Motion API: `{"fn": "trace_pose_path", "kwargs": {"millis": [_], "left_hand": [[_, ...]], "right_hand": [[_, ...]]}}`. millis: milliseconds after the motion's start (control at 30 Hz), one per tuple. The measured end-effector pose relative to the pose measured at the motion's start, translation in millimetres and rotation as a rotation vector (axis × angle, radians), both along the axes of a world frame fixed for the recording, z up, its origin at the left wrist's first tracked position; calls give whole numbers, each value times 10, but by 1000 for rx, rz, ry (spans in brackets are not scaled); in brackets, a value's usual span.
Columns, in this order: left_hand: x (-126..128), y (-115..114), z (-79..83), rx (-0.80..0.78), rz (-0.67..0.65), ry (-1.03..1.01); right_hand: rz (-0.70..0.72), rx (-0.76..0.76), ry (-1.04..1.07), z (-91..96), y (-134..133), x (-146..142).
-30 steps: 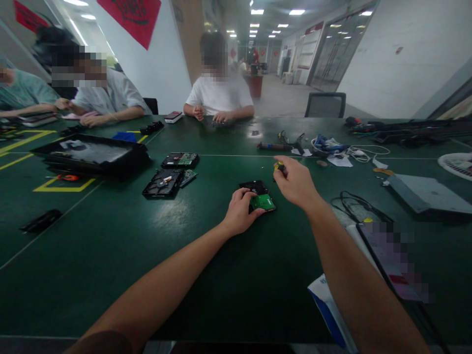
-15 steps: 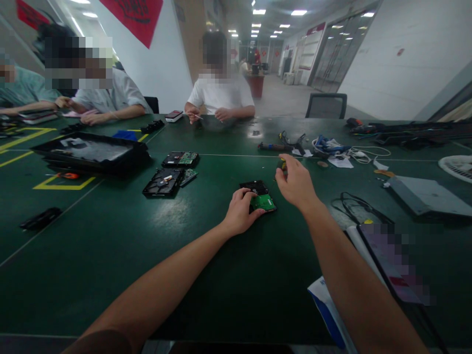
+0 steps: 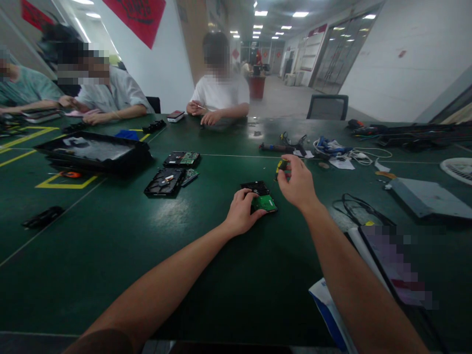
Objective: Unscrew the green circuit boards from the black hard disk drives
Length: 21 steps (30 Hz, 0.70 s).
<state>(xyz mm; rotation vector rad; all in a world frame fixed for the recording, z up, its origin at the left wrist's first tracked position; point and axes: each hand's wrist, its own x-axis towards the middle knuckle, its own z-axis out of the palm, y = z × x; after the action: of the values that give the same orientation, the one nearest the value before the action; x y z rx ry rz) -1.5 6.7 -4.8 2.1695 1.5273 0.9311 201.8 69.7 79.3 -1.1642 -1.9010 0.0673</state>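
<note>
A hard drive point(image 3: 264, 202) with a green circuit board lies on the green table in front of me. My left hand point(image 3: 241, 212) grips its near left side, thumb at the front edge and fingers over the top. My right hand point(image 3: 297, 181) is raised just right of the drive, its fingers closed around a yellow and black screwdriver point(image 3: 281, 168). The screwdriver's handle shows between thumb and fingers; I cannot make out its tip. To the left lie another hard drive point(image 3: 164, 182), a drive with its board showing point(image 3: 182, 158) and a small loose circuit board point(image 3: 190, 177).
A black tray point(image 3: 92, 150) stands at the left, near an orange-handled tool point(image 3: 71, 174). Cables point(image 3: 332, 146) and a grey metal box point(image 3: 431, 196) are at the right. A blue and white packet point(image 3: 328, 309) lies by my right forearm. Co-workers sit across the table.
My right hand has turned slightly, so more of the screwdriver handle shows. My left hand stays on the drive. The co-worker opposite has lowered one hand toward the table.
</note>
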Motion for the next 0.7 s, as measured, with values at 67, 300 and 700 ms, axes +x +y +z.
{"fn": "trace_pose_path", "kwargs": {"millis": [67, 300, 700], "left_hand": [[2, -3, 3, 0, -1, -1], [-5, 9, 3, 8, -10, 17], [-3, 9, -7, 9, -10, 2]], "right_hand": [[-3, -2, 0, -4, 4, 4], [-28, 26, -35, 28, -33, -6], [-95, 59, -5, 33, -38, -6]]}}
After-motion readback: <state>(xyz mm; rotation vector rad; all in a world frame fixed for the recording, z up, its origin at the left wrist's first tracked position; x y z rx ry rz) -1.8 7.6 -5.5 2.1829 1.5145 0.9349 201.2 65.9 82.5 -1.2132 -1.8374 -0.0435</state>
